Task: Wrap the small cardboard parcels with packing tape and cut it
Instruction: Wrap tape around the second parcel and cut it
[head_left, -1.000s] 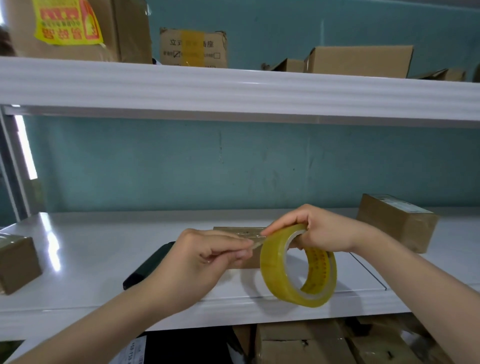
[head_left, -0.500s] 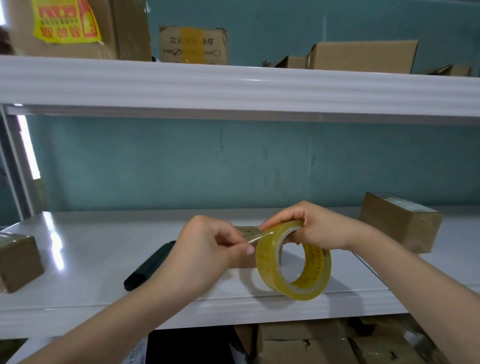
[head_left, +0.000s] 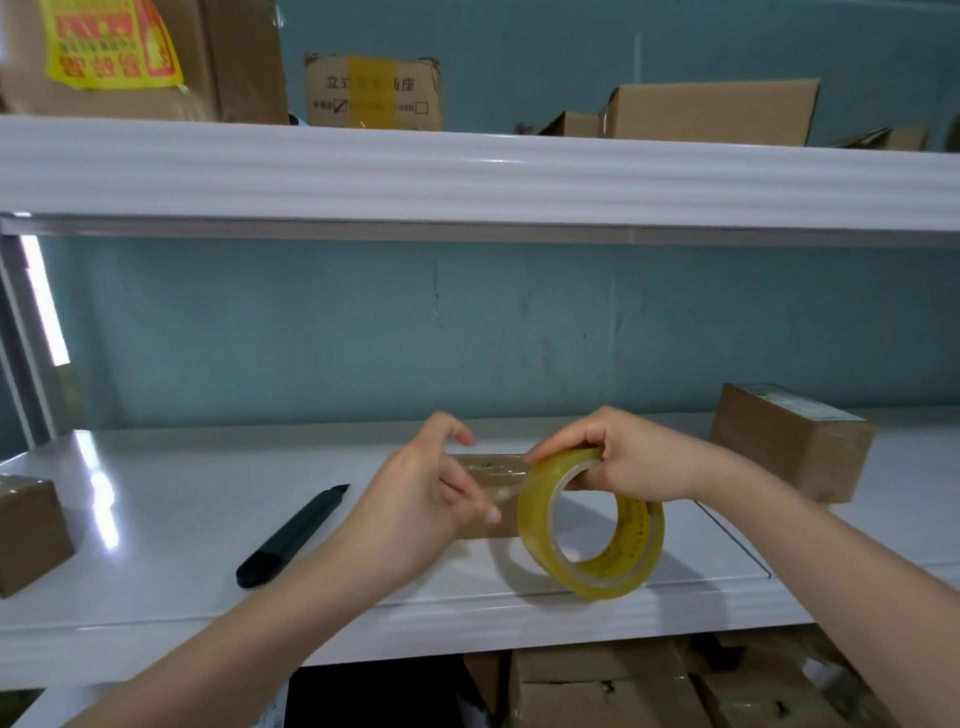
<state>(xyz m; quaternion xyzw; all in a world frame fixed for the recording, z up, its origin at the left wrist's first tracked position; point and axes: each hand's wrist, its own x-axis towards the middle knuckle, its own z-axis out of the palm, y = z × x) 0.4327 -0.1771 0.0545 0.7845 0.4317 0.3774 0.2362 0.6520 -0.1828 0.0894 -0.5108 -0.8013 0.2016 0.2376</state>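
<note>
**Entry: taping, one parcel in work.**

- **Small cardboard parcel** (head_left: 493, 466): lies mid-shelf, behind both hands.
- **Shelf** (head_left: 182, 519): white and glossy, and carries everything listed here.
- **Right hand** (head_left: 631, 457): grips the tape roll (head_left: 535, 525) at its top, with the fingers through the core. The roll stands on edge just in front of the parcel, toward the shelf's front edge.
- **Left hand** (head_left: 426, 504): fingers curled and index lifted. It appears to pinch the tape end (head_left: 501, 491) between thumb and a finger.
- **Step, as judged:** a length is being drawn off the roll to begin a wrap — no cut yet.
- **Next move calls for:** laying that end on the parcel, pressing it flat, then carrying the roll round with the film kept taut so it cannot fold on itself.
- **Cutter** (head_left: 293, 535): black and untouched, left of the parcel.
- **Other parcels:** one sits at the shelf's right end (head_left: 789, 447). One at the left edge (head_left: 28, 530) is cut off by the frame.
- **Unclear:** the clear film barely shows against the cardboard. The left hand hides much of the parcel's front, so tape already on it cannot be judged.
</note>
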